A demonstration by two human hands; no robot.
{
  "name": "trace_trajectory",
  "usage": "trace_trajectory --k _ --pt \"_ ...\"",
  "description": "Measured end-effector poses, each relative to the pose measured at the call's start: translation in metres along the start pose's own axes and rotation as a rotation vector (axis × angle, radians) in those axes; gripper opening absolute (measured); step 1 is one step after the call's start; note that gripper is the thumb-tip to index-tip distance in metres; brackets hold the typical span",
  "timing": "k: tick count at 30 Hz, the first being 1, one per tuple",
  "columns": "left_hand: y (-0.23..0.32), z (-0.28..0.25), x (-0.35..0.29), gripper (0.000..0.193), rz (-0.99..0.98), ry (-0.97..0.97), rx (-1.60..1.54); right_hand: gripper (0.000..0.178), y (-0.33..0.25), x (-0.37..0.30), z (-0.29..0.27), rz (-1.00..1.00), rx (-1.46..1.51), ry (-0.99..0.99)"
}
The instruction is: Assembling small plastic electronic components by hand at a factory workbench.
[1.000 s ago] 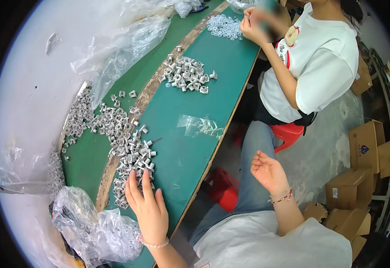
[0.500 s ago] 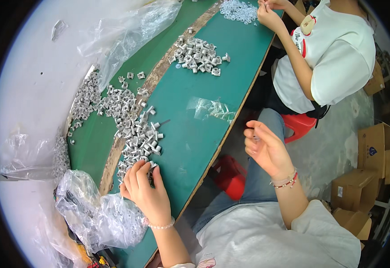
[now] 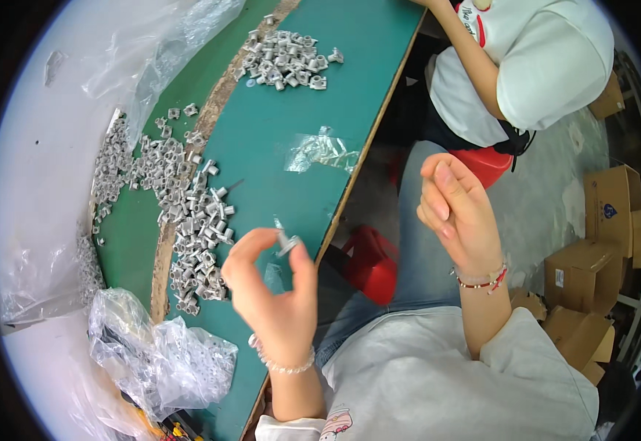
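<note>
My left hand (image 3: 272,294) is raised over the near part of the green table (image 3: 291,110), its thumb and forefinger pinched on a small grey metal flanged sleeve (image 3: 286,244). To its left lies a long heap of similar grey sleeves (image 3: 201,235). Off the table's right edge, above my lap, my right hand (image 3: 458,213) is closed, thumb against the curled fingers. Whatever it may hold is hidden by the fingers.
A second pile of sleeves (image 3: 283,60) sits farther up the table. A clear plastic scrap (image 3: 320,151) lies near the edge, and a clear bag of small parts (image 3: 195,364) at lower left. A co-worker (image 3: 548,66) sits at upper right. Cardboard boxes (image 3: 581,272) stand on the floor.
My left hand has come off the heap toward the right with a sleeve in its fingertips. My right hand has moved slightly up and its fingers have closed further. The view has shifted.
</note>
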State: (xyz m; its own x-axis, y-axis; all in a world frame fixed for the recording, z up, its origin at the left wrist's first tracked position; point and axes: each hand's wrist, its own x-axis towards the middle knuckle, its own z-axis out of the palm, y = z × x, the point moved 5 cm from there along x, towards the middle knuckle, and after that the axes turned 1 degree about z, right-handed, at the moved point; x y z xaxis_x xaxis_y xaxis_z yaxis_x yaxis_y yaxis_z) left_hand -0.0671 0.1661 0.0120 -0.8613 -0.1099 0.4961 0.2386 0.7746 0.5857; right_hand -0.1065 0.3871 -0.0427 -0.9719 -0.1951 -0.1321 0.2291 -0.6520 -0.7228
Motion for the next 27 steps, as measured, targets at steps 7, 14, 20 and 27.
trace_trajectory --k 7,14,20,27 --pt "0.012 0.025 -0.007 0.021 -0.067 -0.228 -0.273 0.027 -0.003 -0.011 0.009 0.036 0.178 -0.062" --pt "0.017 0.041 -0.019 0.016 -0.357 -0.308 -0.582 0.022 0.016 -0.006 0.014 0.048 0.205 -0.158" --pt "0.020 0.041 -0.021 0.013 -0.369 -0.270 -0.622 0.017 0.023 -0.006 0.017 0.065 0.231 -0.169" --pt "0.019 0.055 -0.027 0.019 -0.599 -0.400 -0.926 0.020 0.034 -0.010 0.018 0.079 0.214 -0.129"
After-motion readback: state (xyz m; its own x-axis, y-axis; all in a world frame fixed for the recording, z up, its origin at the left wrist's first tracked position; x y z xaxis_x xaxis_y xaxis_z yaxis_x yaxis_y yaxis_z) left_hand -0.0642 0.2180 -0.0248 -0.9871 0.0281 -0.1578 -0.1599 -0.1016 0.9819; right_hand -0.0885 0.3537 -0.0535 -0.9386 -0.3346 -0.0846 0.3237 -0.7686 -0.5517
